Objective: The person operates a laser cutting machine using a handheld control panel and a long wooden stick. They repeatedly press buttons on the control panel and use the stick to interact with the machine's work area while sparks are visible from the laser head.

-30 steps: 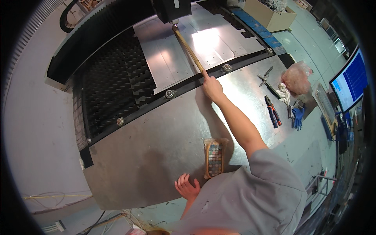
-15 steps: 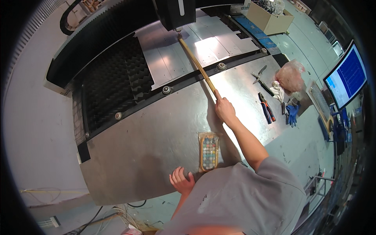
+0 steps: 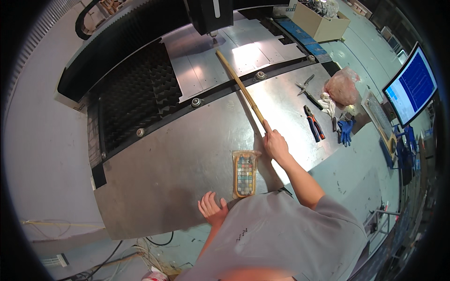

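A bamboo stick (image 3: pixel 241 89) is gripped at its near end by my right hand (image 3: pixel 275 144), which is closed round it. The stick slants away to the upper left, over the roller edge of the machine bed. Its far tip is above or on the cut metal sheet (image 3: pixel 190 70), just short of the nozzle of the black cutting head (image 3: pixel 211 18). My left hand (image 3: pixel 213 207) rests on the near part of the steel table (image 3: pixel 154 187), fingers stretched out and holding nothing. Between my hands lies a plastic-wrapped remote control (image 3: pixel 245 174) with coloured keys.
Pliers (image 3: pixel 314 124), a folding multi-tool (image 3: pixel 308 91), white gloves (image 3: pixel 327 104), a blue glove (image 3: pixel 345 131) and a pinkish plastic bag (image 3: pixel 343 86) lie at the table's right. A monitor (image 3: pixel 412 86) stands beyond. Ball rollers (image 3: pixel 197 102) line the bed; dark slats (image 3: pixel 136 93) lie left.
My right hand has drawn the stick back toward me, and its tip has come away from the nozzle. My left hand still rests on the table. The view has shifted slightly.
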Action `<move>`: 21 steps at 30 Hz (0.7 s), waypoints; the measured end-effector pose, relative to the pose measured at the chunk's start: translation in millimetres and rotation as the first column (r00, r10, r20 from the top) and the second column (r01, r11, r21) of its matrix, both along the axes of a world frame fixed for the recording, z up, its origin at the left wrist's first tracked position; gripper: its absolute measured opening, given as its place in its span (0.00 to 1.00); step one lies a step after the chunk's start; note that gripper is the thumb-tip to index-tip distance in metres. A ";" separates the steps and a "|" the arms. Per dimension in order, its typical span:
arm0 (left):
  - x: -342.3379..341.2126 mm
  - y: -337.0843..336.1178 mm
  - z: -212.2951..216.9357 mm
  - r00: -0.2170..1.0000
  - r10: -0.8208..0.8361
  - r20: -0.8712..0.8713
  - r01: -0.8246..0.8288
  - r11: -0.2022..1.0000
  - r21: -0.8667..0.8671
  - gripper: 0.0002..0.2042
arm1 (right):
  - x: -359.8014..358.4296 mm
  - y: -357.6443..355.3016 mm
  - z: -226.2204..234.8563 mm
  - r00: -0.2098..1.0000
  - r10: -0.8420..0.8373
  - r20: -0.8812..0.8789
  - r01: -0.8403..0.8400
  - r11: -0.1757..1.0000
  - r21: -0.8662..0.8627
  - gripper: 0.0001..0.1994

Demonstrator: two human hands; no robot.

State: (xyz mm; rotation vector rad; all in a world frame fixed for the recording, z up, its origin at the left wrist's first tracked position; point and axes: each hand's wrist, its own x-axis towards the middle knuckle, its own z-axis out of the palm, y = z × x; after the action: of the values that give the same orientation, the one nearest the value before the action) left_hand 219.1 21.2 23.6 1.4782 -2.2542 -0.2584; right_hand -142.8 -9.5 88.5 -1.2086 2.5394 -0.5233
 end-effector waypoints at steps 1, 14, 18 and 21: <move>0.6 0.2 0.1 1.000 -0.001 -0.001 0.001 1.000 0.008 0.21 | 1.4 3.5 -0.1 1.000 0.001 -0.004 -0.001 1.000 -0.005 0.32; 1.5 -0.1 -2.5 1.000 -0.001 -0.010 0.001 0.999 0.040 0.23 | 5.9 21.6 -7.3 1.000 0.015 -0.004 -0.015 0.999 -0.041 0.32; 1.8 0.0 -3.8 1.000 0.009 -0.002 -0.009 0.998 0.061 0.24 | 7.8 22.7 -8.1 1.000 0.012 0.002 -0.012 0.999 -0.041 0.32; 2.5 -1.0 -4.7 1.000 -0.002 -0.007 0.003 0.999 0.048 0.24 | 9.8 22.2 -8.0 1.000 0.008 0.005 -0.008 0.999 -0.037 0.33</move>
State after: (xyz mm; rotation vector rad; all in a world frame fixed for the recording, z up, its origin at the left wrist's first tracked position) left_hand 221.6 20.3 18.9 1.4964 -2.2590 -0.3207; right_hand -132.9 12.7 80.5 -1.2282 2.5306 -0.5737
